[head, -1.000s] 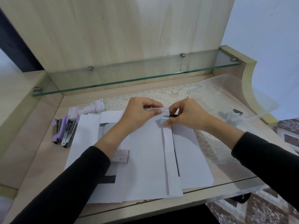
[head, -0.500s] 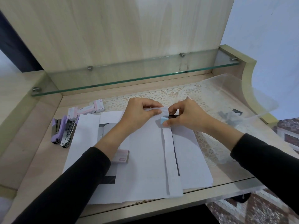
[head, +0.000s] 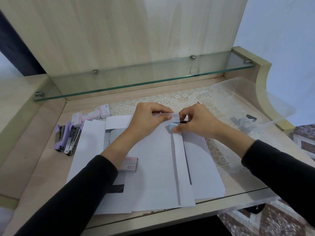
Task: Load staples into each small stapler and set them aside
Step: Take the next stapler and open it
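My right hand [head: 197,122] grips a small light-blue stapler [head: 173,126] over the far end of a narrow paper strip [head: 179,159]. My left hand [head: 148,119] pinches the folded top of that strip [head: 173,115] right beside the stapler. Two purple staplers [head: 67,137] lie opened on the desk at the left. Pink staple boxes [head: 92,114] sit behind them. One more pink staple box [head: 130,164] rests on the papers by my left forearm.
White paper sheets [head: 153,167] cover the middle of the wooden desk [head: 37,150]. A lace mat [head: 187,97] lies behind them. A clear plastic container [head: 252,106] with dark items stands at the right. A glass shelf [head: 136,80] hangs over the desk's back.
Both hands stay at the top of the strip with only slight finger shifts. Nothing else has moved.
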Demonstrator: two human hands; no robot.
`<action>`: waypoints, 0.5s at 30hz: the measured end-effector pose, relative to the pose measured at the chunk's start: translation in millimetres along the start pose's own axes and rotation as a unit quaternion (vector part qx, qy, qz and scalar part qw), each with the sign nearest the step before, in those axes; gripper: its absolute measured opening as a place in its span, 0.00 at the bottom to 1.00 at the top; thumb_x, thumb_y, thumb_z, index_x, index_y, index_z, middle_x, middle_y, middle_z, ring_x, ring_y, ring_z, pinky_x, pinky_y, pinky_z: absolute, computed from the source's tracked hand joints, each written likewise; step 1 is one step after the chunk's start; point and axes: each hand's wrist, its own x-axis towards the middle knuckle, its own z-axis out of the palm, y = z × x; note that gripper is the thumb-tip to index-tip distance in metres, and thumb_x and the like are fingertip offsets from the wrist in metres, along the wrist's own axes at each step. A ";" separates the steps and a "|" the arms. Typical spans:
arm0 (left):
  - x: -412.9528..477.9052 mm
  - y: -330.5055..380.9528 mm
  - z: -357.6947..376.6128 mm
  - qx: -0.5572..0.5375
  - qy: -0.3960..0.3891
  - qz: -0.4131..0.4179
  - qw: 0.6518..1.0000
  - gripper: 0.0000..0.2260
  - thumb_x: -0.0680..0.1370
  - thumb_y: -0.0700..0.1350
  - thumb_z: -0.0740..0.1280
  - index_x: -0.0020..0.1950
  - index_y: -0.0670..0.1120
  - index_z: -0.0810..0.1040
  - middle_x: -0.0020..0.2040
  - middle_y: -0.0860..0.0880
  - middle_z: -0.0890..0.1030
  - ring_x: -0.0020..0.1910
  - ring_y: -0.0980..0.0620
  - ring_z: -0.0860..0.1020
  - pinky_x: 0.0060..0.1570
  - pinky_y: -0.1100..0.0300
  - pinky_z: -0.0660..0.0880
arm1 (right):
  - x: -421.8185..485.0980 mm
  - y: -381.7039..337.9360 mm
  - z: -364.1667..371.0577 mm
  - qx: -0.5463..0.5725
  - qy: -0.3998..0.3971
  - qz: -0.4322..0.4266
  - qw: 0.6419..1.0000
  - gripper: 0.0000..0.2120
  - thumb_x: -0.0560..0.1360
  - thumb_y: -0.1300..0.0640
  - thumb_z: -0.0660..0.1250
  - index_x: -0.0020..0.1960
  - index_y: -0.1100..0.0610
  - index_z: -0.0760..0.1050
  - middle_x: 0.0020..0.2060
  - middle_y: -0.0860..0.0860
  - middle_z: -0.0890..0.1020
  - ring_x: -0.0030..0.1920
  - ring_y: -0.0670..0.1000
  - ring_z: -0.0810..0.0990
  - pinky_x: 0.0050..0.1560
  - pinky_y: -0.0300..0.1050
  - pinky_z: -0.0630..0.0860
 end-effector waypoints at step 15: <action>3.3 3.1 -13.5 0.091 -0.141 -0.074 0.983 0.12 0.65 0.45 0.76 0.48 0.47 0.82 0.43 0.54 0.81 0.44 0.55 0.78 0.45 0.62 0.74 | 1.6 6.3 4.7 -0.010 0.024 -0.010 1.000 0.17 0.62 0.55 0.77 0.33 0.67 0.75 0.21 0.46 0.60 0.23 0.44 0.62 0.26 0.37 0.57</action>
